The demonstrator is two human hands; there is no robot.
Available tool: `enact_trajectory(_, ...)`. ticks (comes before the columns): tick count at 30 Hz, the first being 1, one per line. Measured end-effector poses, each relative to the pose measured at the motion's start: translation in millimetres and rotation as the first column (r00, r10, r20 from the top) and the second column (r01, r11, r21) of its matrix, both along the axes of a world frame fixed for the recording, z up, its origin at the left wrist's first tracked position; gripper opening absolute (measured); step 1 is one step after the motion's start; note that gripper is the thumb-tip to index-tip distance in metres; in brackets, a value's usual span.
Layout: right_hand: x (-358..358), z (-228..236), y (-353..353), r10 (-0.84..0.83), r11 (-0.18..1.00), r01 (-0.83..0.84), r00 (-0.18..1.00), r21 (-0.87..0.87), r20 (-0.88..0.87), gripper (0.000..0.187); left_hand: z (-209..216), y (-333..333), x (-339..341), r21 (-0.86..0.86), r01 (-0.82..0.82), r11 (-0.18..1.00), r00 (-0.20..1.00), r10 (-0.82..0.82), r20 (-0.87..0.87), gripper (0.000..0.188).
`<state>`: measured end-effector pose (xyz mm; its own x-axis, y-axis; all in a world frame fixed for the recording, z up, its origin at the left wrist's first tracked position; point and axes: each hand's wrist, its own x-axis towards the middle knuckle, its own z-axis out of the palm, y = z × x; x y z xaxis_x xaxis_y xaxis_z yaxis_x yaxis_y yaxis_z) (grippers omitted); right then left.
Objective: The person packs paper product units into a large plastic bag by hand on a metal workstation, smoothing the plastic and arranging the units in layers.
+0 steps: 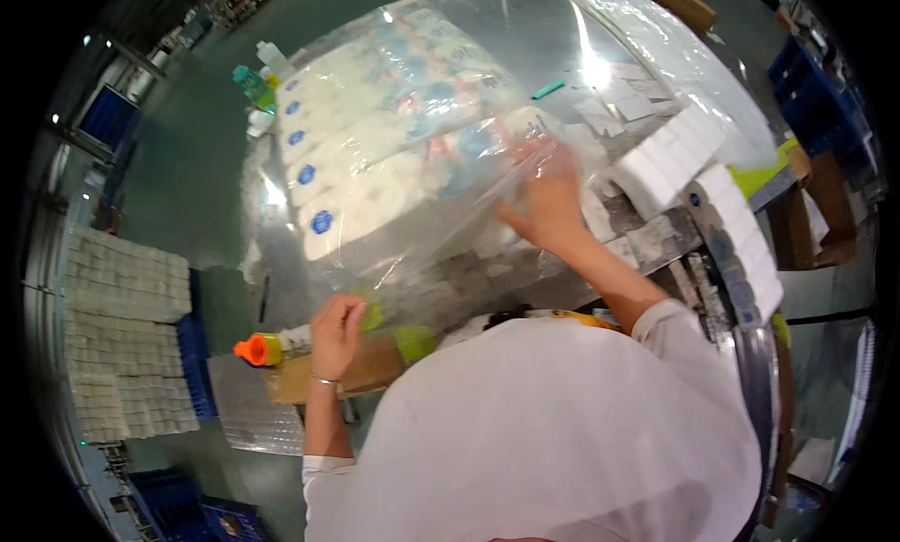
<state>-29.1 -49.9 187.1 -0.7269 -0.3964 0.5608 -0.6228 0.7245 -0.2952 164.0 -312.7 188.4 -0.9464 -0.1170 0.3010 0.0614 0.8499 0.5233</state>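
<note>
Can see left hand [337,334] half curled at the table's [562,54] front edge; cannot tell if holding anything. Can see right hand [551,197], thumb stuck out, on the clear bag [412,134] of white rolls [370,200] lying across the table; cannot tell if gripping. Can see green pen [548,89] farther back on the table.

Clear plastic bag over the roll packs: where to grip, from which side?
Likely best to pinch the clear plastic bag by its slack film, coming from the person's side. There it runs loose and creased past the near row of roll packs, leaving material to gather. The right hand covers the right part, so favor left of it.
</note>
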Motion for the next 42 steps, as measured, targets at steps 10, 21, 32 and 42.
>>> enact_trajectory(10,-35,-69,104,-0.265,0.91,0.37,0.866,-0.186,0.425,0.084,-86,105,-93,0.611,0.177,0.772,0.867,-0.416,0.275,0.025)
enact_trajectory(21,-7,-116,137,-0.104,0.993,0.12,0.818,0.009,0.566,0.027,-98,132,-189,0.479,0.288,0.829,0.822,-0.47,0.321,0.031)
enact_trajectory(32,-42,-25,86,0.116,0.929,0.128,0.789,-0.346,0.603,0.094,-100,-76,70,0.708,-0.636,0.308,0.744,0.49,0.455,0.018)
enact_trajectory(42,-98,-95,57,-0.114,0.964,-0.154,0.497,0.217,0.86,0.021,-36,-46,-10,-0.229,-0.469,0.853,0.883,0.461,-0.091,0.067)
